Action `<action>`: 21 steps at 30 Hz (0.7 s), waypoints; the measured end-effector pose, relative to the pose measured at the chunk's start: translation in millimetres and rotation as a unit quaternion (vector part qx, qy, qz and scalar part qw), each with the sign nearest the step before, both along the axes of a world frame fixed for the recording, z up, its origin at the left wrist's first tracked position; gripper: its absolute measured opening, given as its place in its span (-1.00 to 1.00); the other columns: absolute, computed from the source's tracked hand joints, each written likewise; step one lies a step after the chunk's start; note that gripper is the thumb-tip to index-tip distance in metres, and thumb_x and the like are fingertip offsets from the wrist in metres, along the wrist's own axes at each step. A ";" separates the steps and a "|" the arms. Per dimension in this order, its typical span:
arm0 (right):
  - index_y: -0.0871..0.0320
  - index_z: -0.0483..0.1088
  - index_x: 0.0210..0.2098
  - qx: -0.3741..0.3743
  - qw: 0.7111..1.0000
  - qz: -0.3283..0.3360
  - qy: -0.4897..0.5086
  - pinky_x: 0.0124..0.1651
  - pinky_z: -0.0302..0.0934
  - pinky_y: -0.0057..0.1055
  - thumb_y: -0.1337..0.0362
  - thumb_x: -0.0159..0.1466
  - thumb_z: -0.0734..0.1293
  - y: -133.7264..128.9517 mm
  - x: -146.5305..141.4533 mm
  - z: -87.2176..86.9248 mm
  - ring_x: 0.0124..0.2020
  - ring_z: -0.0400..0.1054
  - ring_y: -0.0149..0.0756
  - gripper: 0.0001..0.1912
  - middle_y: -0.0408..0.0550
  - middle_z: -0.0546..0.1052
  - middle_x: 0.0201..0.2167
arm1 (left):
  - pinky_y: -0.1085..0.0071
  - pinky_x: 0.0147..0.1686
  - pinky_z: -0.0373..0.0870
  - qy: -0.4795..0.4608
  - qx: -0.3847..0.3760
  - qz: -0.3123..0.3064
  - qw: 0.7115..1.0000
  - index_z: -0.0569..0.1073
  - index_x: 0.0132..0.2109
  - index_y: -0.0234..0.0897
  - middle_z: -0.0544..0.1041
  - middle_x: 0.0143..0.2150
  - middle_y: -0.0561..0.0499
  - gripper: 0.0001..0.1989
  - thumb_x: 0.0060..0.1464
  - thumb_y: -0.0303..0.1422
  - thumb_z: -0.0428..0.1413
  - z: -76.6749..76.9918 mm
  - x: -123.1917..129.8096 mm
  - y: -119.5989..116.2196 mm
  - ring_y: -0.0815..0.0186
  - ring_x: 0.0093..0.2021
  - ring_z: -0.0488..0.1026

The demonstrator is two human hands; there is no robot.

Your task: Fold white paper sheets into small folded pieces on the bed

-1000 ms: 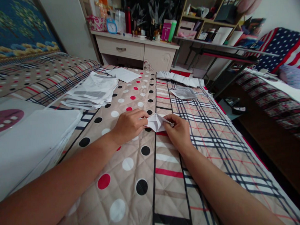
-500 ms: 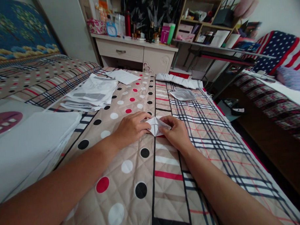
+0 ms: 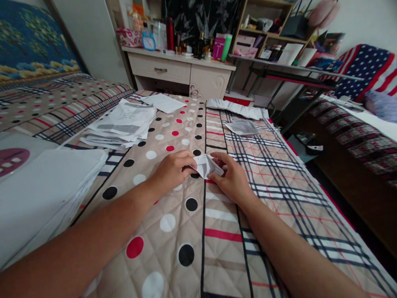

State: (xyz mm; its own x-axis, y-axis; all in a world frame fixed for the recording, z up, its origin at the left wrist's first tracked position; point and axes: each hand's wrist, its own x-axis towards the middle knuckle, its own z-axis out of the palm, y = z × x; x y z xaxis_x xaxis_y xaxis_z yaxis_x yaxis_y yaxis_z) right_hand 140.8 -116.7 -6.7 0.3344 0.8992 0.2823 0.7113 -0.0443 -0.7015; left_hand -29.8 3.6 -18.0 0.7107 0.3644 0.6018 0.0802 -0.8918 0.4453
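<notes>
A small piece of folded white paper (image 3: 204,165) is held between my two hands, just over the patterned bedspread (image 3: 175,219). My left hand (image 3: 175,169) pinches its left edge between thumb and fingers. On the other side, my right hand (image 3: 230,176) grips the right part, with the thumb at the near side and the fingers curled behind. Grey printed areas and creases show on the paper. The parts under my fingertips are hidden.
A stack of printed sheets (image 3: 122,123) lies ahead on the left, beside a single white sheet (image 3: 164,103). Large white papers (image 3: 46,184) are at the near left. A flat packet (image 3: 242,127) and a pleated white strip (image 3: 236,107) lie ahead right.
The folded paper has changed shape and stands more open on its right side. My left hand has shifted slightly left, and my right fingers have changed their hold.
</notes>
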 end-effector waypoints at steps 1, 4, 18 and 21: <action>0.06 0.37 0.00 0.013 1.000 0.007 -0.015 -0.08 0.31 -0.25 0.43 0.01 0.36 -0.6 -0.6 0.1 -0.19 0.40 -0.23 -0.47 -0.08 0.52 -0.16 | 0.40 -0.24 0.42 0.001 -0.006 0.000 1.000 0.51 -0.38 -0.30 0.55 -0.22 -0.02 -0.90 -0.03 -0.55 0.27 0.0 0.0 0.6 0.30 -0.24 0.51; 0.05 0.36 -0.03 0.032 0.999 0.037 -0.010 -0.08 0.31 -0.29 0.49 0.00 0.30 -1.2 -1.5 -0.1 -0.16 0.40 -0.25 -0.47 -0.08 0.50 -0.07 | 0.40 -0.22 0.42 0.013 -0.011 0.003 1.000 0.52 -0.37 -0.29 0.55 -0.21 -0.02 -0.91 -0.02 -0.54 0.26 1.3 -0.8 0.8 0.31 -0.23 0.51; 0.15 0.33 -0.12 -0.016 0.981 0.038 0.187 0.01 0.30 -0.29 0.57 -0.11 0.26 7.6 0.5 -5.5 -0.12 0.41 -0.29 -0.46 -0.04 0.50 -0.14 | 0.24 -0.13 0.45 0.174 0.172 0.015 0.970 0.62 -0.27 -0.17 0.52 0.05 -0.03 -0.88 0.11 -0.28 0.20 23.3 -16.3 -14.6 0.18 -0.05 0.49; 0.15 0.35 -0.13 -0.003 0.985 0.017 0.170 0.01 0.30 -0.28 0.54 -0.08 0.30 7.5 -0.5 -7.0 -0.13 0.42 -0.28 -0.51 -0.05 0.52 -0.15 | 0.24 -0.12 0.45 0.157 0.159 0.016 0.975 0.61 -0.20 -0.16 0.52 0.04 -0.03 -0.86 0.13 -0.28 0.18 19.3 -17.2 -13.6 0.19 -0.05 0.49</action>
